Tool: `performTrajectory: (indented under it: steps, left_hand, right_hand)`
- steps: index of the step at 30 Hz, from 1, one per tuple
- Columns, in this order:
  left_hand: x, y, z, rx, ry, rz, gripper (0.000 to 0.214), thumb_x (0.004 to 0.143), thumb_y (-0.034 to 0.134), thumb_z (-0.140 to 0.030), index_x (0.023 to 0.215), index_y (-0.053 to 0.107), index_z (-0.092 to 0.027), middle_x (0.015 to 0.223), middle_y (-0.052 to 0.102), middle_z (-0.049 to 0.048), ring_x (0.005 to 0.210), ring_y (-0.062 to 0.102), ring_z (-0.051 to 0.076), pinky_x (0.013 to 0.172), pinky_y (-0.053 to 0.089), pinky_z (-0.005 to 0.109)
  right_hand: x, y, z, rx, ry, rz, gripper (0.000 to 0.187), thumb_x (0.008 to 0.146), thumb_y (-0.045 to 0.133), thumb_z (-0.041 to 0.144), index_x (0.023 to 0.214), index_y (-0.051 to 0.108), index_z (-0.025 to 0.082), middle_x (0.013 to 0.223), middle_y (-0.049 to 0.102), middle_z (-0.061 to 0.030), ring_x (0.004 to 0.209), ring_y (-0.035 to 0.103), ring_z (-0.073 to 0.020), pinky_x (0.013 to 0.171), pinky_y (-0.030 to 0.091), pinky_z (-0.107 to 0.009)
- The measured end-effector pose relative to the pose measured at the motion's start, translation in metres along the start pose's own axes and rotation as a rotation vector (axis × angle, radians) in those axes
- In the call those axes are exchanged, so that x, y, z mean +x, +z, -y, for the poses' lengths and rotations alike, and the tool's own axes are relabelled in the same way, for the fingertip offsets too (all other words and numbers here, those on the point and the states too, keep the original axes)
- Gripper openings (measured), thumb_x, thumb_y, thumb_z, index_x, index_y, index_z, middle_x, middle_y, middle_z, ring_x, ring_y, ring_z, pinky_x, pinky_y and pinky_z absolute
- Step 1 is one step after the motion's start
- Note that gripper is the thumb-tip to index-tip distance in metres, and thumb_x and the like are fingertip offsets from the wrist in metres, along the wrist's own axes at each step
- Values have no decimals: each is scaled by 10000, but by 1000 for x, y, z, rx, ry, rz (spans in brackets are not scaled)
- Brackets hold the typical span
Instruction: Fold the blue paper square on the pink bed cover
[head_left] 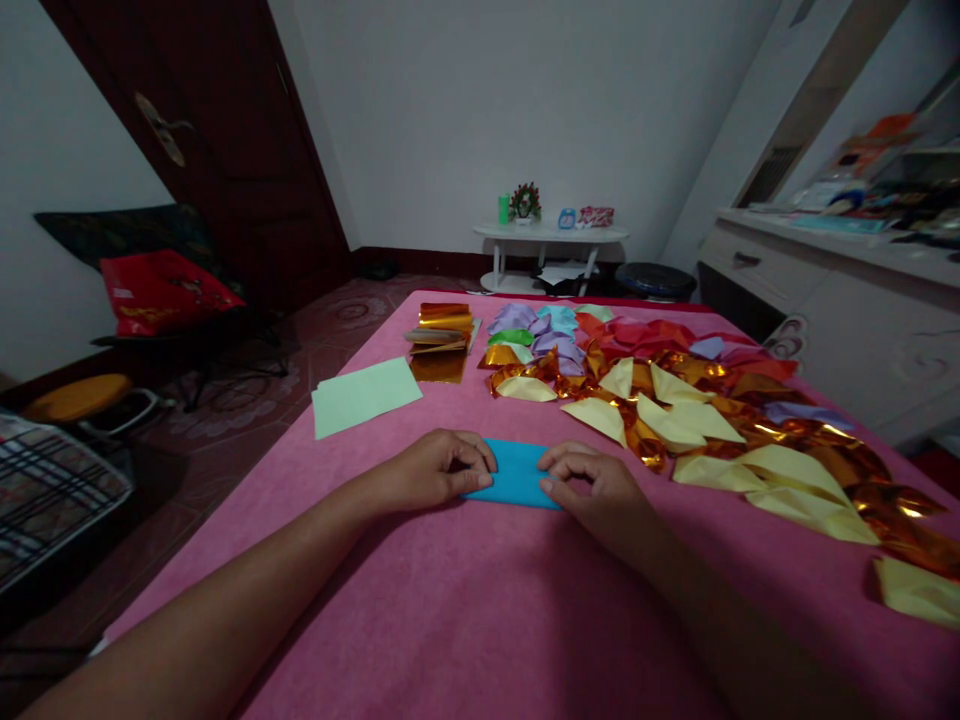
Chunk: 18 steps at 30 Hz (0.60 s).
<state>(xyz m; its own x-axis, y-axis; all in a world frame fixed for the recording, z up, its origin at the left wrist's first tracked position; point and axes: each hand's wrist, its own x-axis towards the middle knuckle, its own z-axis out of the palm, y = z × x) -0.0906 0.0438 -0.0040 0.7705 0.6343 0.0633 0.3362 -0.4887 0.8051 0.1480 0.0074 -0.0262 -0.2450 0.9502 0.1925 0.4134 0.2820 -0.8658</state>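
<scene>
A blue sheet of paper [514,472], folded into a flat strip, lies on the pink tablecloth [450,600] in front of me. My left hand [439,468] pinches its left end with curled fingers. My right hand [592,480] presses and pinches its right end, fingers bent down onto the paper. Both forearms reach in from the bottom of the view.
A light green sheet [364,394] lies at left. A stack of gold foil sheets [442,338] sits beyond it. Several folded paper shapes in yellow, gold, red and purple [712,420] spread across the right. A white cabinet [840,300] stands right; a small white table [551,245] stands behind.
</scene>
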Motion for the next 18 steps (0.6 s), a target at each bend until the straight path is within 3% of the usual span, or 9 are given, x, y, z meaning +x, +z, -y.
performTrajectory:
  steps: [4, 9, 14, 18]
  left_hand:
    - [1, 2, 4, -10, -64, -44, 263, 845, 556, -370, 760, 613, -128, 798, 589, 34, 724, 518, 129, 682, 413, 236]
    - [1, 7, 7, -75, -198, -117, 370, 880, 478, -399, 628, 521, -131, 586, 433, -27, 543, 383, 81, 522, 313, 210]
    - [0, 7, 7, -80, -155, -137, 287, 764, 640, -311, 573, 530, -127, 758, 601, 35, 657, 522, 106, 602, 399, 218]
    - [-3, 3, 6, -86, -96, -100, 227, 661, 729, -238, 571, 549, -133, 849, 630, 39, 744, 570, 125, 678, 442, 236]
  right_hand:
    - [1, 1, -4, -81, -37, -39, 190, 742, 592, 182, 556, 554, 188, 830, 635, -44, 797, 595, -172, 732, 444, -291]
    - [2, 2, -5, -104, -48, -66, 190, 726, 608, 166, 549, 542, 187, 806, 634, -43, 778, 595, -167, 730, 450, -286]
    - [1, 2, -3, -79, -48, -54, 163, 695, 618, 145, 549, 558, 184, 814, 620, -40, 794, 594, -168, 746, 453, -285]
    - [-1, 2, -1, -83, -30, -5, 158, 673, 629, 130, 541, 563, 186, 855, 607, -34, 828, 587, -169, 762, 451, -282]
